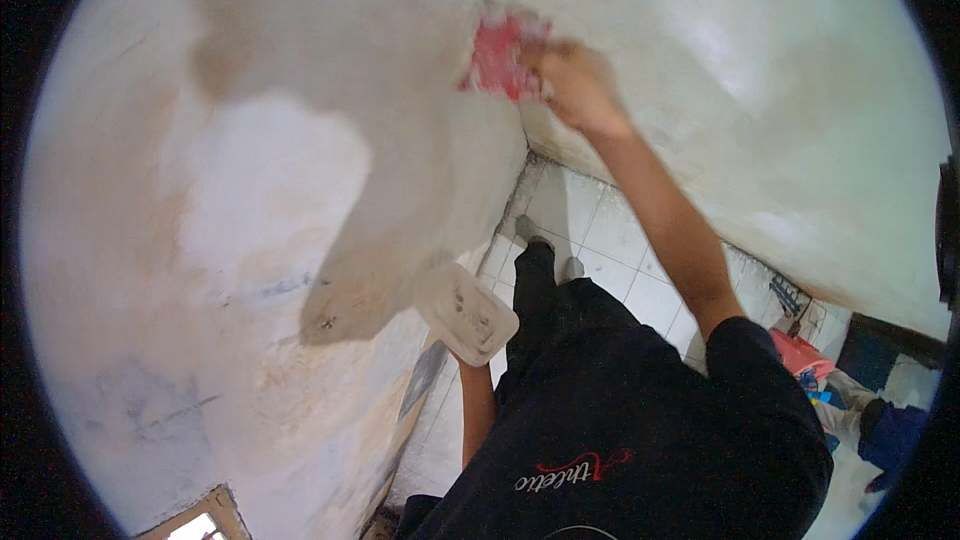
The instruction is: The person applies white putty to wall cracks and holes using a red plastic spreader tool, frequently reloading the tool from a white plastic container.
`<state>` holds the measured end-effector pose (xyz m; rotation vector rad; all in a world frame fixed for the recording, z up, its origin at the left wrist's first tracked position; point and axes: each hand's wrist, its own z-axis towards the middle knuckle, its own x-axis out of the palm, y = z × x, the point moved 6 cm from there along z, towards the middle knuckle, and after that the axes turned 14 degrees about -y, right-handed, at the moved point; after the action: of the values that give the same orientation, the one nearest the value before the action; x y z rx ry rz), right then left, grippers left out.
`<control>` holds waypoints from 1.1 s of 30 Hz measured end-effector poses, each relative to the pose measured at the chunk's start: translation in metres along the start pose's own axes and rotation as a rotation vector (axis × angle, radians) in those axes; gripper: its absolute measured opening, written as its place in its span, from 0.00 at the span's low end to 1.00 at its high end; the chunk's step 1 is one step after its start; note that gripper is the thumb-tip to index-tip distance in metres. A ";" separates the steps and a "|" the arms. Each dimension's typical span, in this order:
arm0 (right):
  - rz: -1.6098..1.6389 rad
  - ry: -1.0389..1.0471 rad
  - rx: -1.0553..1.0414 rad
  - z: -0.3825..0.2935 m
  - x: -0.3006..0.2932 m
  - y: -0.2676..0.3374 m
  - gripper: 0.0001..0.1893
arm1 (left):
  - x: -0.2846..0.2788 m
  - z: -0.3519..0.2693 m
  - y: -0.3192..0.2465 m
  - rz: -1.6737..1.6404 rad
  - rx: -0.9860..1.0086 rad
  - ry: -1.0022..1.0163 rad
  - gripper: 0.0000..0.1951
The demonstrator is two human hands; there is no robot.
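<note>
My right hand (574,75) grips a flat red scraper or spreader (501,56) with pale smears on it, held at the corner where two plastered walls meet; blur hides whether its edge touches the wall. Lower down, a translucent plastic tub (469,315) with dark specks or marks is held up by my left arm, beside the left wall (277,180). My left hand itself is hidden behind the tub, with only the forearm showing below it. A thin dark crack runs along the upper part of the corner.
White floor tiles (619,217) lie around my feet. The right wall (750,127) rises close to my right arm. At the lower right are a red cloth (799,352), other clothes or fabric and a dark opening. A framed opening (217,514) cuts into the left wall's bottom.
</note>
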<state>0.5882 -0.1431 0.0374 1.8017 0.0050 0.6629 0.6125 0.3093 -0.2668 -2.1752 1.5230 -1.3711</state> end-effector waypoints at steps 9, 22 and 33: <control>-0.485 0.280 -0.132 0.066 0.005 -0.179 0.07 | 0.046 -0.048 -0.039 0.833 0.623 -0.009 0.27; -0.083 0.538 -0.151 -0.032 0.121 0.160 0.10 | 0.063 -0.009 -0.008 -0.100 -0.064 0.146 0.29; -0.378 -0.335 -1.253 -0.063 0.132 0.187 0.06 | 0.094 0.001 0.003 -0.218 -0.227 0.303 0.30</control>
<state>0.6119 -0.1088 0.2716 0.6331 -0.2380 0.0044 0.6179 0.2315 -0.2139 -2.4179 1.6528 -1.7423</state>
